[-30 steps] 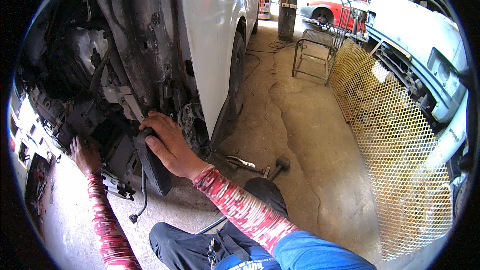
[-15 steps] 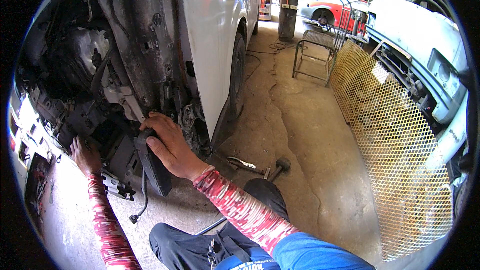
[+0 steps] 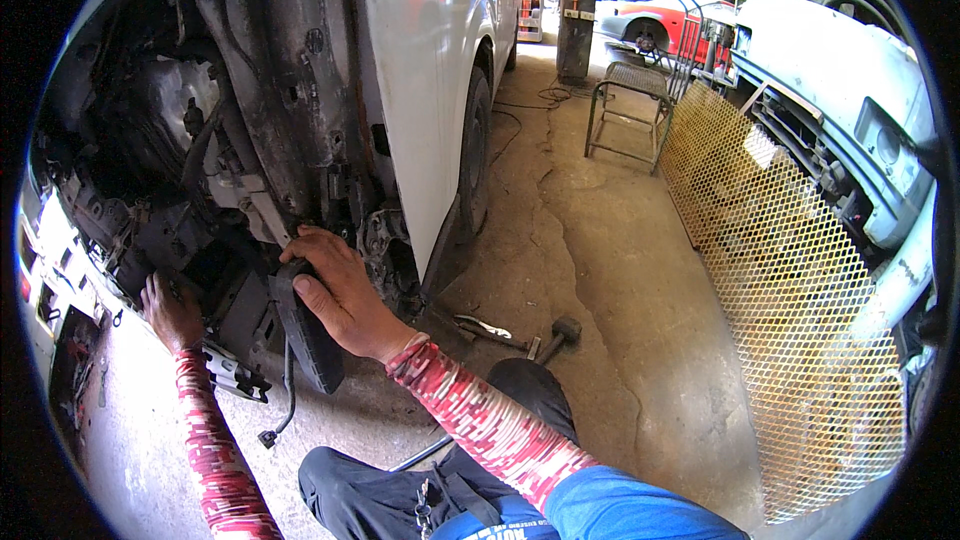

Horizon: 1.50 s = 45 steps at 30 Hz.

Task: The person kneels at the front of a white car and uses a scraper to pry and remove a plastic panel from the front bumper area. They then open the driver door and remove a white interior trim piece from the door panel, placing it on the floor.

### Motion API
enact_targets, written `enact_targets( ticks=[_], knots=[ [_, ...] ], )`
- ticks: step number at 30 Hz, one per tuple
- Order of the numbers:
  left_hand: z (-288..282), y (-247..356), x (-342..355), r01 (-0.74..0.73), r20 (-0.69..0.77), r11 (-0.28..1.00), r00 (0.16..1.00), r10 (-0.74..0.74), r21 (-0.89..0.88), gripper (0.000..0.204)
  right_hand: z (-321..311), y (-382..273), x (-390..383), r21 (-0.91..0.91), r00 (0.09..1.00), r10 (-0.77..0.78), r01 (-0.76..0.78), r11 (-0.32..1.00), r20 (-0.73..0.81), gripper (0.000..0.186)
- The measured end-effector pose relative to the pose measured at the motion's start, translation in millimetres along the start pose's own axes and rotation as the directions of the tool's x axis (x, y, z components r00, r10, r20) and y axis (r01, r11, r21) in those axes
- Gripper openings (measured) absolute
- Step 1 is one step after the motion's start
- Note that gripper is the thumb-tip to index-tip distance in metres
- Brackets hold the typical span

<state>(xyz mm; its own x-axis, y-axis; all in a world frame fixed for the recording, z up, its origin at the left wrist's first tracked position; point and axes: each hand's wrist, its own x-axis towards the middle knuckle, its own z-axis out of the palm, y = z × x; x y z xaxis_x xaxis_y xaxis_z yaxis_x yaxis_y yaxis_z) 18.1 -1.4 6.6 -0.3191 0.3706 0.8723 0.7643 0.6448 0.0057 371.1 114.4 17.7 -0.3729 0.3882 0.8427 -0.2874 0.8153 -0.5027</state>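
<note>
The stripped front of a white vehicle (image 3: 410,70) is at the left, its dark frame and inner parts bare. My right hand (image 3: 345,300) is closed round the upper end of a long black plastic part (image 3: 310,345), thumb on the near side, fingers over the top. Beside that part hangs a black cable with a connector (image 3: 268,437). My left hand (image 3: 173,315) is lower and further left, its fingers bent over the edge of a dark panel (image 3: 235,310); its fingertips are partly lost in shadow. Below it juts a metal bracket (image 3: 235,377).
A hammer (image 3: 565,330) and pliers with pale handles (image 3: 485,327) lie on the concrete floor by my knee. Yellowish metal mesh (image 3: 780,300) leans along the right, before a pale blue vehicle body (image 3: 840,70). Further back stand a metal chair (image 3: 632,85) and a pillar (image 3: 578,15).
</note>
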Motion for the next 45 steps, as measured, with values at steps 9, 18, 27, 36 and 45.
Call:
enact_targets(
  ticks=[9,18,27,36,45],
  knots=[
    [1.2,-1.1,-0.5,-0.014,-0.018,1.000,1.000,0.015,0.011,0.049,-1.7,-2.0,-0.3,0.022,0.999,0.034,-0.034,0.999,0.022,0.047],
    [3.7,-4.6,-1.4,-0.023,-0.014,1.000,1.000,0.023,0.007,0.050,-2.4,-2.2,0.7,0.021,0.999,0.028,-0.028,0.999,0.037,0.046],
    [-1.5,-0.8,-1.0,-0.001,0.021,1.000,1.000,0.001,-0.003,0.048,-2.7,-2.6,0.5,0.031,0.999,0.036,-0.038,0.999,0.041,0.046],
    [6.3,-6.4,-2.0,-0.038,-0.038,0.999,0.999,0.039,0.004,0.047,-2.4,-1.4,0.3,0.025,0.998,0.040,-0.041,0.999,0.040,0.048],
    [1.6,-2.4,-0.3,-0.017,-0.007,1.000,1.000,0.017,0.006,0.046,-1.8,-1.8,-0.3,0.023,0.999,0.039,-0.040,0.999,0.029,0.048]
  ],
)
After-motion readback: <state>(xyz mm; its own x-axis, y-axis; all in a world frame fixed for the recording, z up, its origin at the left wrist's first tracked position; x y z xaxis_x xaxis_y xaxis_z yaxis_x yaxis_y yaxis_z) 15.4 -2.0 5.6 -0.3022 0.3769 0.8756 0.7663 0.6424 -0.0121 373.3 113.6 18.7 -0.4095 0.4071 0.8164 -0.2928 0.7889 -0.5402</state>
